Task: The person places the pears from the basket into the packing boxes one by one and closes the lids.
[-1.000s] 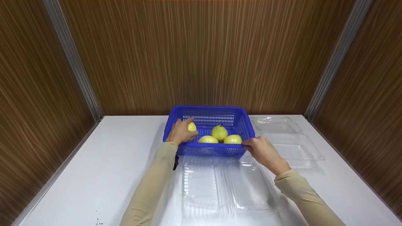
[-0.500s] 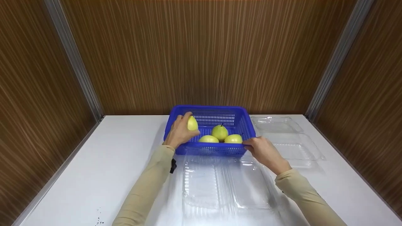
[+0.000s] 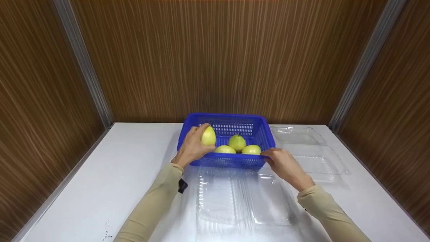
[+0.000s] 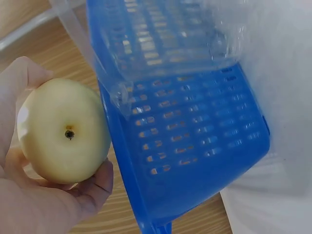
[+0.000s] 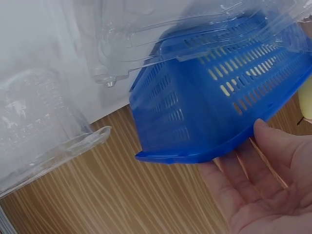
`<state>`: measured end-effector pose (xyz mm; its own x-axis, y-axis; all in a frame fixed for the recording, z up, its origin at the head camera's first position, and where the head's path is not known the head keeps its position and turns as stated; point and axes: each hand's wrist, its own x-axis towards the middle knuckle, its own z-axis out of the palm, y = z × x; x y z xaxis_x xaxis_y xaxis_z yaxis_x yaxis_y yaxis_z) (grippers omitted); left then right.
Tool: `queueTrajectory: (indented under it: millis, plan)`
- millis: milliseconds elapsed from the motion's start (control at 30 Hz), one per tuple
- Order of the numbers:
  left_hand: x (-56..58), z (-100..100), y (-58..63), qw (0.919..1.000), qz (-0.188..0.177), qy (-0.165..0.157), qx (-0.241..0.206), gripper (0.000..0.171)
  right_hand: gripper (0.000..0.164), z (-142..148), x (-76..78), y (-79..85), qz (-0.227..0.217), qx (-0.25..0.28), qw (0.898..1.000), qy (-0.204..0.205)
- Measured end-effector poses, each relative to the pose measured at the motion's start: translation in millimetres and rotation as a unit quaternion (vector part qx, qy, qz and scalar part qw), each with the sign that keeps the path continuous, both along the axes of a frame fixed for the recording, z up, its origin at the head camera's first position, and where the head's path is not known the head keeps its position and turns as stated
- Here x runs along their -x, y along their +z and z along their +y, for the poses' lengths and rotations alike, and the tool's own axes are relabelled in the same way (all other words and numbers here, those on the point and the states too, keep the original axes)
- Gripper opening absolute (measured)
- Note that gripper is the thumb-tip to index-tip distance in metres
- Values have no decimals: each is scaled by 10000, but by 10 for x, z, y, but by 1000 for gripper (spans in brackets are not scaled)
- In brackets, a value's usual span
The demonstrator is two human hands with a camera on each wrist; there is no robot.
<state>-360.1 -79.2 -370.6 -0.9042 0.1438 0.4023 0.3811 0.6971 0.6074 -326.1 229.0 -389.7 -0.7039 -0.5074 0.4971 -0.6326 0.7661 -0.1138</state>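
Observation:
A yellow-green pear is gripped by my left hand above the left part of a blue plastic basket. In the left wrist view the fingers and thumb curl round the pear, its blossom end facing the camera, beside the basket's rim. Inside the basket lie three more pears, grouped at the middle and right. My right hand pinches the basket's front right rim; the right wrist view shows the thumb outside the wall and the fingers over the inner side.
An opened clear plastic clamshell box lies in front of the basket, its back edge against the basket's front. Another clear clamshell lies to the right. Brown wood-grain panels enclose the white table at the back and sides.
My left hand has raised the pear from the basket's left side and drawn it slightly toward me and to the right. The right hand keeps its hold on the rim.

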Motion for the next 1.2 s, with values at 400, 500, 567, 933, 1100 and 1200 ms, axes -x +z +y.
queueTrajectory:
  millis: [400, 500, 567, 933, 1100, 1200]
  plan:
    - [-162, -21, -67, 9997, 110, -200, -91, 78, 19, -78, -129, 19, 380, -243, 9974, 564]
    - [-182, -27, -66, 9996, 160, -235, 1, 78, 20, -111, -154, -13, 464, -365, 9957, 712]
    - [-197, -30, -62, 9993, 228, -278, 71, 78, 20, -137, -168, -40, 418, -416, 9950, 809]
    - [-308, -30, -87, 9954, 446, -759, 370, 77, 15, -282, -314, -190, -304, -732, 9844, 1572]
    - [-347, -13, -118, 9933, 495, -934, 470, 78, 17, -357, -426, -215, -737, -701, 9759, 1933]
    - [-367, -2, -143, 9918, 514, -1054, 509, 77, 26, -386, -501, -236, -888, -727, 9695, 2164]
